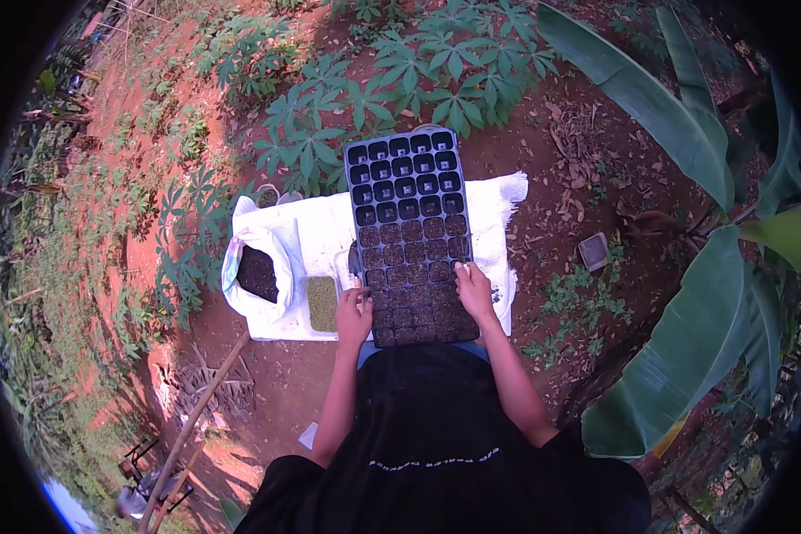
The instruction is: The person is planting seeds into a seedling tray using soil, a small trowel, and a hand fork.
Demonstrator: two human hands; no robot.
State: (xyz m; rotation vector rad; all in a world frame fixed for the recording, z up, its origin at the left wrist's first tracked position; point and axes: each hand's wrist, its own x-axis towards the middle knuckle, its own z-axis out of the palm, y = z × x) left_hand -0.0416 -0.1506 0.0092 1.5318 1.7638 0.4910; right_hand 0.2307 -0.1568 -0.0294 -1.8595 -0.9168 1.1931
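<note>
A black plastic seedling tray (pixel 407 227) lies lengthwise before me, its near end close to my body. The near rows of cells hold dark soil; the four far rows hold none. My left hand (pixel 355 314) grips the tray's left edge, and my right hand (pixel 474 292) grips its right edge. Left of the tray, a clear container of small green seeds or grains (pixel 322 304) rests on a white woven sheet (pixel 327 230). Beside it stands an open white sack (pixel 287 267) with dark soil (pixel 257 272) inside. A dark tool, partly hidden, lies against the tray's left side.
Cassava-like plants (pixel 400 73) grow beyond the sheet. Large banana leaves (pixel 667 347) reach in from the right. A small square container (pixel 594 251) sits on reddish earth. A long wooden pole (pixel 193 427) slants at lower left, and a pot (pixel 268 195) stands behind the sack.
</note>
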